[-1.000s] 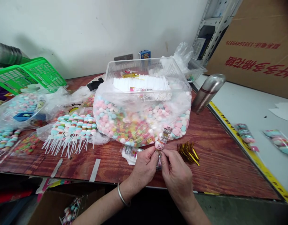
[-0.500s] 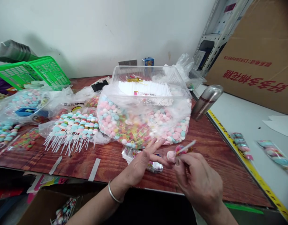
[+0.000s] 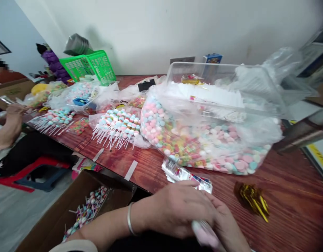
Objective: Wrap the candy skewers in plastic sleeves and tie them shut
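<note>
Both my hands come together at the table's front edge. My left hand [image 3: 177,206], with a silver bangle at the wrist, has its fingers curled over a marshmallow stick [image 3: 207,235] with pink pieces. My right hand [image 3: 227,224] closes on the same stick from the other side; motion blur and the fingers hide most of it. Just beyond the left hand lies a pile of silvery printed wrappers [image 3: 186,175]. A bundle of gold twist ties [image 3: 252,201] rests on the wood to the right.
A large bag of marshmallows and gummy rings [image 3: 203,147] stands before a clear bin [image 3: 219,66] of white sticks. Several marshmallow skewers [image 3: 116,126] lie left of it. A carton [image 3: 53,213] with finished sticks sits below. At far left is another person's hand [image 3: 13,119]. A steel flask [image 3: 306,129] stands right.
My view has swung left, bringing the co-worker and the carton into sight. My hands have moved together and lower, and the gold ties are now uncovered on the table.
</note>
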Motion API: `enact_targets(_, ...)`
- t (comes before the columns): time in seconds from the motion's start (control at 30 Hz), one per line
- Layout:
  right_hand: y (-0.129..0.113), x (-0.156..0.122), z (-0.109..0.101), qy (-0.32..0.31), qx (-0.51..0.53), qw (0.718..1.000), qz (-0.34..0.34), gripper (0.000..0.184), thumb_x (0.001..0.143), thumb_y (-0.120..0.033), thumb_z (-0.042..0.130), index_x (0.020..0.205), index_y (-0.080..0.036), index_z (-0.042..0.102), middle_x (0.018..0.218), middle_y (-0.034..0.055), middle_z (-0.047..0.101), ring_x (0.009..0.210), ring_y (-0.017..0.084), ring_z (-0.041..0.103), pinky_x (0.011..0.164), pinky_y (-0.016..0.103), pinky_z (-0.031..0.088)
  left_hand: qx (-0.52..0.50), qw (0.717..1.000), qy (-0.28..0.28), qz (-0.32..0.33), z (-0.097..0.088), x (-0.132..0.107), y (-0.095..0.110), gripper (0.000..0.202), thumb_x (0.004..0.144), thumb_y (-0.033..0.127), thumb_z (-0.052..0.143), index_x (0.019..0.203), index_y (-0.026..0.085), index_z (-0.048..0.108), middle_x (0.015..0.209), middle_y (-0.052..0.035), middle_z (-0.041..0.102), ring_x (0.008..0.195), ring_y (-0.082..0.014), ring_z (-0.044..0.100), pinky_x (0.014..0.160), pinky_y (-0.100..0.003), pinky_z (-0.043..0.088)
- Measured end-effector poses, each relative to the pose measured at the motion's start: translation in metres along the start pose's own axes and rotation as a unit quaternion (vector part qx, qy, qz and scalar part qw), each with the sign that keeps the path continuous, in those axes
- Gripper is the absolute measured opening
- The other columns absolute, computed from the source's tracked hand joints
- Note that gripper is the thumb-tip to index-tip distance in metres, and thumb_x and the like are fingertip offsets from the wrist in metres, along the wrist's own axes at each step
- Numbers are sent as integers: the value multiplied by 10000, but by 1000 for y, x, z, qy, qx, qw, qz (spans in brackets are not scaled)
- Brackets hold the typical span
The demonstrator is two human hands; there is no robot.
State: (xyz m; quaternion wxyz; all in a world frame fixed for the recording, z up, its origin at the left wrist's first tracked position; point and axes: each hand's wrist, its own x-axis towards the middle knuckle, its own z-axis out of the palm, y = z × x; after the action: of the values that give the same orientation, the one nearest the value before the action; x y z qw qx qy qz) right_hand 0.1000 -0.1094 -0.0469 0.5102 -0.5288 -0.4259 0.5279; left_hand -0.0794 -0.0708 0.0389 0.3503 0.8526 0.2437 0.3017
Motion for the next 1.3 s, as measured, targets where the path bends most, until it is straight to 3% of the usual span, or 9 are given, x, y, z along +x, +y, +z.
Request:
enact_targets(0.1,-14,28,5,-19,-60,997,32,382,838,-519,594,972,-173,684,578,-24,528,470,107,461,427,227,342,72,938,267,-211,-37,-61,-8,74,818,253,628,771,200,646,742,-35,687,677,-160,626,679,-253,471)
enact_targets(0.2,-23,42,-3,24,-215,975,-43,323,827,-496,600,931,-207,698,790,34,685,710,182,617,634,276,466,259,721,477,-430,-71,-154,-29,221,810,405,609,799,187,641,739,-32,663,674,-178,592,655,-276,459)
enact_targets(0.27,-24,46,-5,11,-287,953,-96,286,835,-473,581,897,-219,699,905,49,715,814,214,644,736,307,479,346,579,489,-553,-81,-222,-47,340,804,485,568,946,187,646,801,-58,678,766,-238,624,687,-322,464)
enact_targets(0.33,-20,49,0,-20,-322,938,-128,265,857,-443,544,894,-224,689,915,46,714,820,214,650,734,310,481,347,531,368,-680,-81,-275,-61,390,789,517,540,955,183,656,765,-85,677,765,-305,633,677,-379,464)
enact_targets(0.47,-12,51,15,-48,-363,918,-150,239,890,-393,493,908,-222,659,905,41,697,810,200,651,697,301,478,368,587,236,-682,-70,-283,-71,400,753,460,582,1005,156,643,999,-162,677,921,-366,629,757,-451,478)
enact_targets(0.6,-8,50,22,-57,-387,904,-171,234,912,-368,463,892,-211,637,870,43,677,796,197,644,690,308,472,366,753,373,-399,-52,-167,-58,312,861,427,527,1028,180,619,1013,-99,649,904,-227,619,846,-353,481)
enact_targets(0.8,1,47,24,-50,-422,888,-176,204,930,-309,445,932,-203,619,889,50,671,776,201,649,674,314,472,220,920,192,-263,1,-16,-49,578,712,427,727,1198,192,521,1048,-85,621,933,-231,597,819,-344,499)
enact_targets(1.1,4,47,30,-23,-544,809,-223,195,930,-241,431,950,-204,622,824,39,654,685,190,632,549,278,408,14,927,212,-308,17,1,-84,139,892,192,463,932,190,596,867,-34,640,814,-174,584,751,-297,443)
enact_targets(1.3,0,46,32,-25,-571,793,-210,202,933,-243,425,925,-202,622,815,41,662,678,187,640,538,271,398,-291,823,380,-305,27,-6,-84,127,816,314,639,830,190,615,733,14,551,673,-120,482,633,-226,389)
